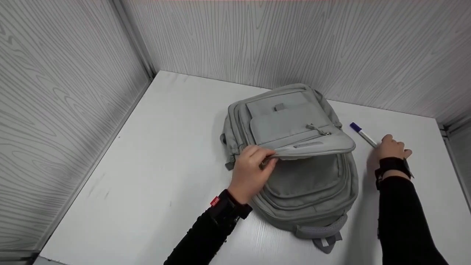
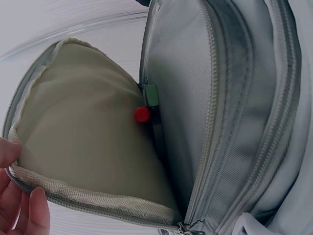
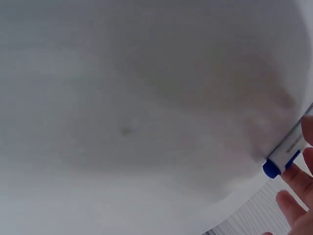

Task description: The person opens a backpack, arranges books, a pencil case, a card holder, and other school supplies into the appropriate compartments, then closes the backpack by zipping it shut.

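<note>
A grey backpack lies on the white table with its front pocket unzipped. My left hand pinches the edge of the pocket flap and holds it raised. Deep in the opened pocket, a red round-ended item and a green block-like item show; the rest of them is hidden. To the right of the backpack, my right hand holds a white marker with a dark blue cap by its near end. In the right wrist view, thumb and fingers are on either side of the marker's blue-ended barrel.
The white table is bordered by grey wood-grain panels at the back and sides. A zipper pull lies on the flap. The backpack's top handle points toward the near edge.
</note>
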Demonstrator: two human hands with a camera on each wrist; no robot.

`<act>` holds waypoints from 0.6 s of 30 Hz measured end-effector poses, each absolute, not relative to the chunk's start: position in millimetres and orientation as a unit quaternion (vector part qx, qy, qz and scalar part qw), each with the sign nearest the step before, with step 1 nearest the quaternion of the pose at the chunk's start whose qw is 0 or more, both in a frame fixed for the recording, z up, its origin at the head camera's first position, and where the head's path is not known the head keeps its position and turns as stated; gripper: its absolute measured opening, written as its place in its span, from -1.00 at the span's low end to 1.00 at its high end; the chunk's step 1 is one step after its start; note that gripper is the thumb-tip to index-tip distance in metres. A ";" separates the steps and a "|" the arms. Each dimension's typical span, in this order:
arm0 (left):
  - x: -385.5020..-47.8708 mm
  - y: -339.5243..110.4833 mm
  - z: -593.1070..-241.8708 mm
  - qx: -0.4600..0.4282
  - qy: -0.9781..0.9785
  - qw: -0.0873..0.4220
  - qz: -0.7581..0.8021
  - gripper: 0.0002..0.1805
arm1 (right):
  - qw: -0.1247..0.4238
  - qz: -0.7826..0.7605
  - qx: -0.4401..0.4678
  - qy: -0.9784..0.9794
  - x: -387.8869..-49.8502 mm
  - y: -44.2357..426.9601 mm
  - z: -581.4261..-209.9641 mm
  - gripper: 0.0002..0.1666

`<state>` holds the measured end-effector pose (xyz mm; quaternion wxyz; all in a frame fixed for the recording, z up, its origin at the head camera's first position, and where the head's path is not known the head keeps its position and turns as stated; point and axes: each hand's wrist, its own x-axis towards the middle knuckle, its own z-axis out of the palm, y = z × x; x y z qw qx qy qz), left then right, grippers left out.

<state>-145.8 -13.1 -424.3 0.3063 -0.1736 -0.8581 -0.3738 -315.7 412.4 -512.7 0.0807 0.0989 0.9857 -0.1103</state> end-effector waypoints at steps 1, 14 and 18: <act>-145.5 -13.2 -424.3 -0.174 -0.858 0.305 -0.375 -0.89 | 0.077 -0.106 0.099 0.986 -314.0 412.7 -512.6 -0.68; -148.4 -14.6 -424.7 -0.171 -0.852 0.318 -0.379 -0.89 | -0.010 -0.261 0.064 0.963 -239.4 385.8 -472.0 -0.55; -148.5 -13.0 -425.3 -0.167 -0.849 0.320 -0.387 -0.89 | 0.015 -0.295 0.042 0.954 -182.0 362.5 -441.9 -0.60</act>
